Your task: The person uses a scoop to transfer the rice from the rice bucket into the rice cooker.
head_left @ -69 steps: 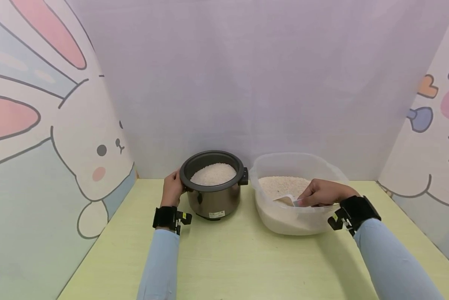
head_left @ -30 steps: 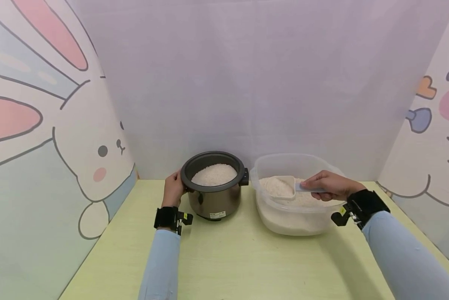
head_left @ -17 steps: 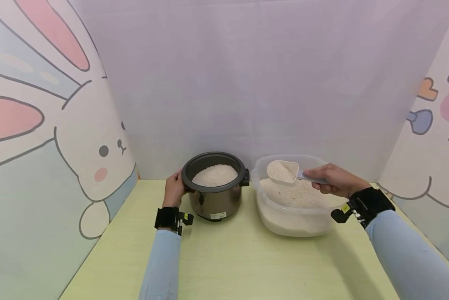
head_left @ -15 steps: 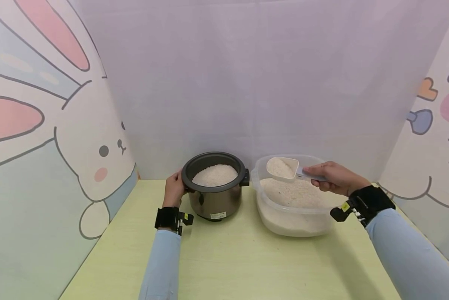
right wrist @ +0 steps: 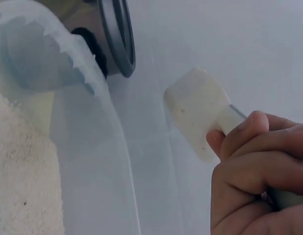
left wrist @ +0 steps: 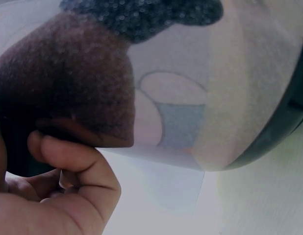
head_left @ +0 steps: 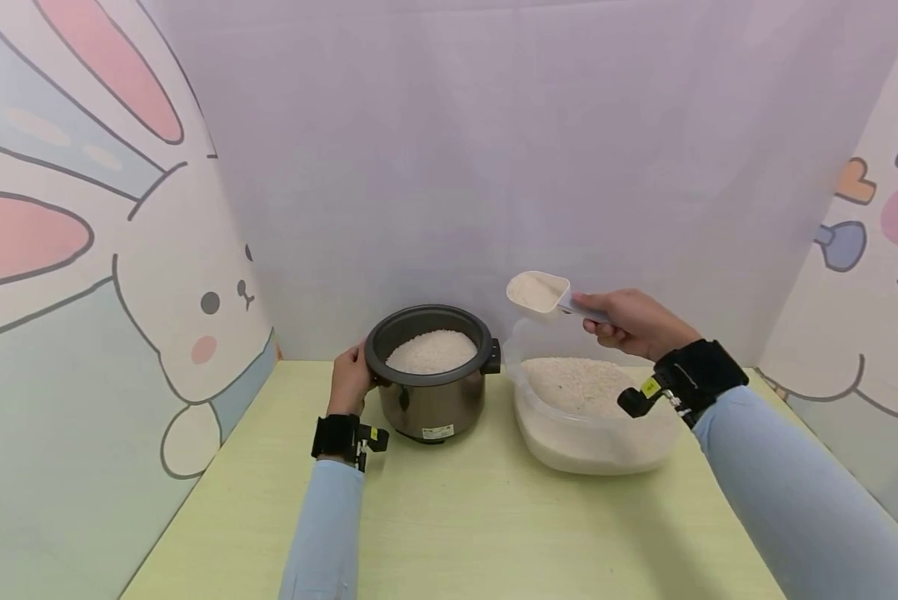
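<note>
My right hand (head_left: 632,323) grips the handle of a white scoop (head_left: 539,295) heaped with rice, held in the air above the back left of a clear plastic bin (head_left: 591,450). Loose rice (head_left: 580,383) fills much of that bin. In the right wrist view the underside of the scoop (right wrist: 198,112) shows, with fingers curled round its handle. On the left stands a dark rice cooker (head_left: 430,404), its lid off, with rice (head_left: 432,352) inside. My left hand (head_left: 350,379) holds the cooker's left side handle; in the left wrist view the fingers (left wrist: 73,156) curl at the dark handle.
Both containers stand side by side on a pale green table (head_left: 449,517), near the back wall (head_left: 449,167). A narrow gap lies between the cooker's right handle (head_left: 492,356) and the bin. Printed side panels (head_left: 164,333) enclose the table left and right.
The right hand has drawn the scoop out of the bin's rice, filled, then raised it and moved it left toward the cooker. The left hand stays on the cooker handle.
</note>
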A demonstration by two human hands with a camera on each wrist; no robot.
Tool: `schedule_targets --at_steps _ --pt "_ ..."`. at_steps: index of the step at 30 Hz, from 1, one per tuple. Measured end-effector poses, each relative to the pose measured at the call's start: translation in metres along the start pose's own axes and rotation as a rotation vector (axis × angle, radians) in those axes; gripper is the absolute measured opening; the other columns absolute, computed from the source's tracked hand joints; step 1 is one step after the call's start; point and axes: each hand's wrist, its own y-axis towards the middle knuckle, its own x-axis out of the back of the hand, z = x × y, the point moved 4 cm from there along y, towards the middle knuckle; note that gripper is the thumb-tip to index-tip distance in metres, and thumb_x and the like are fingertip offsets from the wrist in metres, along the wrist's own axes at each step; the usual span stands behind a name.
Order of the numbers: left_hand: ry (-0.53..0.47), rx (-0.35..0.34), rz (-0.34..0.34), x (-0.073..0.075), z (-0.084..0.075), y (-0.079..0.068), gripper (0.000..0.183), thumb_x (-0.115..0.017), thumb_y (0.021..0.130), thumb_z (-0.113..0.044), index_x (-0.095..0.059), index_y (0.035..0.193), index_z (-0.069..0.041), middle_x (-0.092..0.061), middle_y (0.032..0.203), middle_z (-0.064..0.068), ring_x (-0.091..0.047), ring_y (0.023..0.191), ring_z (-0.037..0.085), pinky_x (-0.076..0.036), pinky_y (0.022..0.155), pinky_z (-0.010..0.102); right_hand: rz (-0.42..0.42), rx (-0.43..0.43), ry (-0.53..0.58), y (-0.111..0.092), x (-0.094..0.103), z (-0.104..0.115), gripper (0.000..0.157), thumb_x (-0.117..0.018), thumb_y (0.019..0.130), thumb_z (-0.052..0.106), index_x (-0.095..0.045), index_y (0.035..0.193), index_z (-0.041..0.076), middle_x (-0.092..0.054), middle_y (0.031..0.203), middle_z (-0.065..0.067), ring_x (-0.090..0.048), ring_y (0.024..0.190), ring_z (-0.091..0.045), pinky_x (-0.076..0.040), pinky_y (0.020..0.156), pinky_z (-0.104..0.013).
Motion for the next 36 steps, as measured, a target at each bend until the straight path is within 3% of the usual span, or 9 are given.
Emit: schedule_targets --at_steps 6,15,25,30,36 --pt "-0.002 0.012 0.004 0.001 -0.001 -0.001 0.045 -0.049 0.11 -0.035 -0.061 0.141 -0.004 -0.058 0.08 0.005 -0.059 0.063 0.011 -0.055 0.062 0.025 -0.033 0.025 0.051 0.012 -0.027 0.012 0.036 -0.05 0.11 0.029 -0.047 0.129 -0.003 -0.052 0.074 0.0 -0.035 0.056 -0.007 -0.03 0.052 -0.021" --pt "-0.002 -0.001 0.004 0.0 -0.002 -0.001 0.043 -0.051 0.109 -0.037 -0.065 0.135 -0.006 -0.057 0.079 0.004 -0.062 0.066 0.012 -0.056 0.063 0.026 -0.099 0.141 -0.03 0.027 -0.058 0.019 0.022 -0.062 0.105 0.02 -0.064 0.103 -0.002 -0.059 0.072 -0.001 -0.043 0.06 -0.007 -0.037 0.056 -0.02" --pt "0.006 -0.004 0.001 0.001 -0.001 0.002 0.043 -0.05 0.109 -0.038 -0.067 0.131 -0.005 -0.055 0.075 0.002 -0.059 0.062 0.011 -0.055 0.061 0.026 -0.233 0.23 -0.254 0.041 -0.081 0.02 0.026 -0.06 0.106 0.018 -0.069 0.106 -0.006 -0.06 0.072 -0.004 -0.052 0.067 -0.013 -0.044 0.065 -0.024" --pt "-0.001 -0.002 0.002 0.001 0.0 0.003 0.045 -0.049 0.11 -0.037 -0.066 0.134 -0.003 -0.061 0.088 0.006 -0.061 0.065 0.011 -0.055 0.062 0.026 -0.274 0.246 -0.348 0.043 -0.086 0.021 0.026 -0.058 0.107 0.019 -0.071 0.111 -0.003 -0.062 0.075 -0.009 -0.055 0.072 -0.024 -0.042 0.065 -0.029" --pt "0.003 0.005 -0.003 0.001 0.0 0.002 0.043 -0.05 0.11 -0.036 -0.067 0.133 -0.005 -0.063 0.095 0.01 -0.062 0.067 0.012 -0.056 0.063 0.027 -0.302 0.271 -0.362 0.042 -0.094 0.026 0.029 -0.058 0.107 0.021 -0.071 0.117 -0.003 -0.063 0.076 -0.011 -0.055 0.07 -0.023 -0.042 0.064 -0.03"
